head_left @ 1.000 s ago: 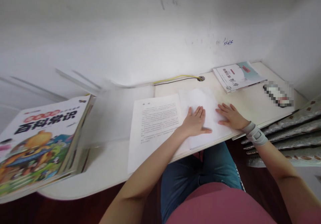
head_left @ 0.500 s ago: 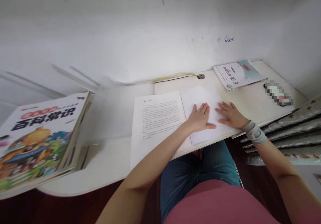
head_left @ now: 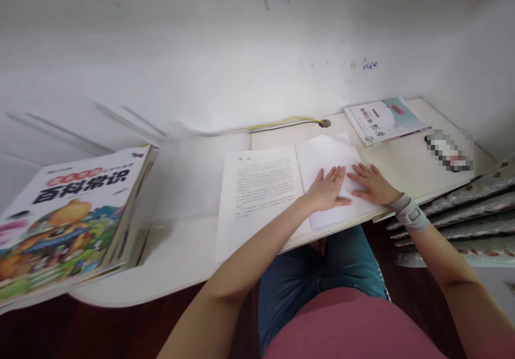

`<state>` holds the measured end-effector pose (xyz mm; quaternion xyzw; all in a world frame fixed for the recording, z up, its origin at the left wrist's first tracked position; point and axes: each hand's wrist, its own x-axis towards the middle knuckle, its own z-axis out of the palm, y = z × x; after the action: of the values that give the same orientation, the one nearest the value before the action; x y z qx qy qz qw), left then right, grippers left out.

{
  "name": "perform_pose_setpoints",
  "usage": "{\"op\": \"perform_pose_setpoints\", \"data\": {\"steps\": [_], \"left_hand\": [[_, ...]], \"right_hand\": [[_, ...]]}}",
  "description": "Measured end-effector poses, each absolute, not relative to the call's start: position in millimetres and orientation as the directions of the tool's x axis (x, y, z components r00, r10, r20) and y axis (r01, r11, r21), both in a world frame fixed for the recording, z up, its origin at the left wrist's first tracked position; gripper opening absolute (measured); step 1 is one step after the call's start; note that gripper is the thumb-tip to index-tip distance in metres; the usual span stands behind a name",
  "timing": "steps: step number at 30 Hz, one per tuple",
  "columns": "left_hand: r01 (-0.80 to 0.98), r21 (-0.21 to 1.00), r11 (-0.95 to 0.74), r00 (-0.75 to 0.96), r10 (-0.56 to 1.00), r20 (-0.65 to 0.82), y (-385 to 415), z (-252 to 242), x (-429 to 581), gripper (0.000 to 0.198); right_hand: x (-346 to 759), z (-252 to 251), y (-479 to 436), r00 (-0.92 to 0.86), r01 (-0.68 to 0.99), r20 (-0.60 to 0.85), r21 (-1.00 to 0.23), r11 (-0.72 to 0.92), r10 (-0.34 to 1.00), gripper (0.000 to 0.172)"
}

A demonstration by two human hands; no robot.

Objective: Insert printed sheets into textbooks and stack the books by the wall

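A sheet of white paper (head_left: pixel 322 160) lies over the right side of a printed page (head_left: pixel 261 182) on the desk. Flat on the paper rests my left hand (head_left: pixel 328 190), its fingers stretched out and pointing away from me. Just to its right, my right hand (head_left: pixel 372 183) also lies with fingers spread, over the paper's right edge. A grey band is round my right wrist. Neither hand grips anything. The paper's far edge rises a little, and part of it is hidden under both hands.
A thick stack of picture books (head_left: pixel 76 214) stands on the left. At the back right lie thin books (head_left: pixel 386 120), with a blurred-out phone-like object (head_left: pixel 448 149) nearby. A yellow cable (head_left: pixel 289 120) runs along the wall to a desk hole. Silvery patterned fabric (head_left: pixel 462 209) hangs at the right.
My left hand has slid slightly right, closer to my right hand. The printed page and paper have shifted a little to the right too, and the view has moved slightly.
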<state>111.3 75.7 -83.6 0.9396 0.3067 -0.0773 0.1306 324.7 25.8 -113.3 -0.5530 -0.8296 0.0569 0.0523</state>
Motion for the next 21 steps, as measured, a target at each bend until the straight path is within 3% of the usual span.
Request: {"op": "perform_pose_setpoints", "data": {"steps": [4,7,12,21], "left_hand": [[0.672,0.152,-0.724,0.74,0.657,-0.145,76,-70,80,0.095],[0.745,0.107,-0.659,0.666,0.723,-0.185,82,-66,57,0.094],[0.724,0.123,-0.679,0.682,0.678,-0.274,93,-78,64,0.096],[0.71,0.149,-0.688,0.699,0.665,-0.263,90,-86,77,0.101]], "right_hand": [[326,-116,26,-0.367,0.914,0.038,-0.169,0.368,0.93,0.058],[327,-117,25,-0.365,0.914,0.037,-0.175,0.366,0.93,0.057],[327,-116,25,-0.365,0.916,0.031,-0.165,0.365,0.93,0.057],[327,-115,25,-0.369,0.915,0.035,-0.161,0.37,0.929,0.057]]}}
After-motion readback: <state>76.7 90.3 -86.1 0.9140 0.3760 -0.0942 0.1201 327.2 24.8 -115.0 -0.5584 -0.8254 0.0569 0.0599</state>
